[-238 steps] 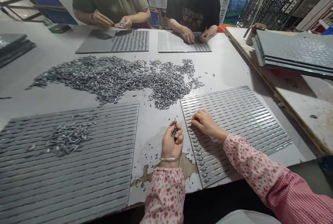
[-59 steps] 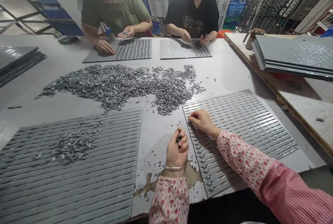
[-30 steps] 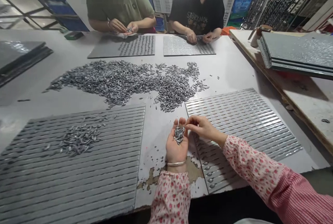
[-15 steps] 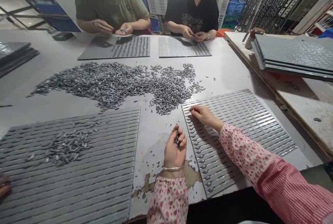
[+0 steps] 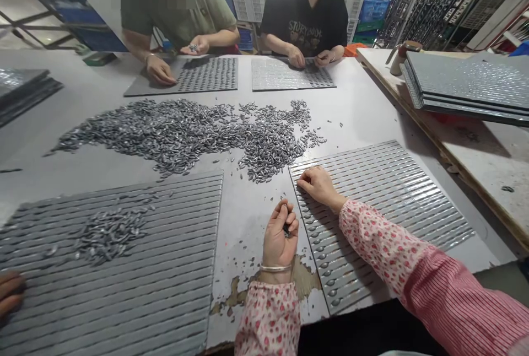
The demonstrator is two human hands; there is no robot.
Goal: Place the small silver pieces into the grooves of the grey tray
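Observation:
My left hand is palm up above the table, fingers curled around a few small grey seed-shaped pieces, mostly hidden. At the far left corner of a ridged grey board, my right hand bends down with its fingertips pinched on the surface. Whatever is between those fingertips is hidden. A column of the same pieces runs along the board's left edge, one per row, from the near corner up towards my right hand.
A big heap of loose pieces covers the table's middle. Another ridged board at left carries a small pile, with someone's hand beside it. Two co-workers work over boards opposite. Stacked boards stand at right.
My right hand has shifted slightly towards me along the board's left edge. The left thumb has moved across the curled fingers. A co-worker's hand opposite has come down onto their board.

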